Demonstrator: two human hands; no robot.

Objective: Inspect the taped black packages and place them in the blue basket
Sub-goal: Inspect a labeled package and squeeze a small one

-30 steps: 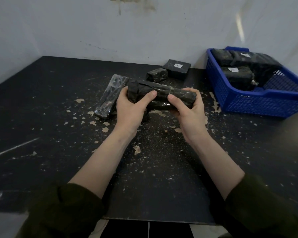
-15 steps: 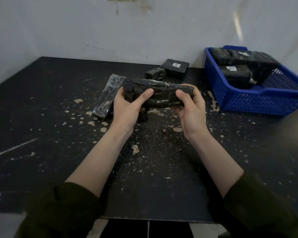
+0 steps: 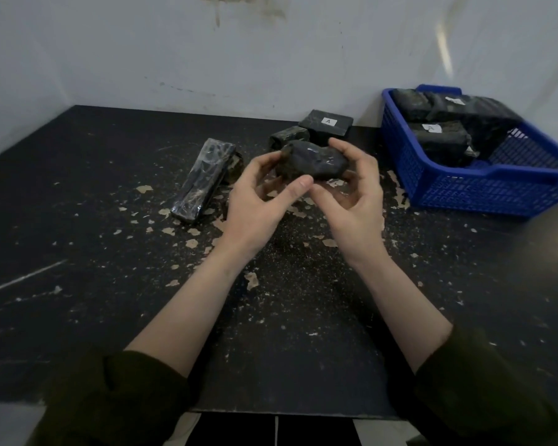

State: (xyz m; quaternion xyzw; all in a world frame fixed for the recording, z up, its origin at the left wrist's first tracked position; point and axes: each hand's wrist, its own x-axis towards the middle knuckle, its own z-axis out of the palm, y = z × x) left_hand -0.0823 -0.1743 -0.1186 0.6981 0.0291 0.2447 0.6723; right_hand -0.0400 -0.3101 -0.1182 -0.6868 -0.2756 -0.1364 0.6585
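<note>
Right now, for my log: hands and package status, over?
Left hand, right hand both hold the taped package above table. Blue basket right of it, part full. Nothing between.

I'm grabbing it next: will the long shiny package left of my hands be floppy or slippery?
The long package likely stays stiff: it lies straight and boxy. Its glossy wrap may feel slippery. Flat-sided, it probably won't roll.

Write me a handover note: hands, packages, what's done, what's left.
Left hand and right hand: both grip one taped black package above the table, mid-inspection.
Done: at least three packages lie in the blue basket, at right.
Waiting on the table: long glossy package, small package, flat package labelled A.
Left: basket the held one, then inspect and basket those three.
</note>
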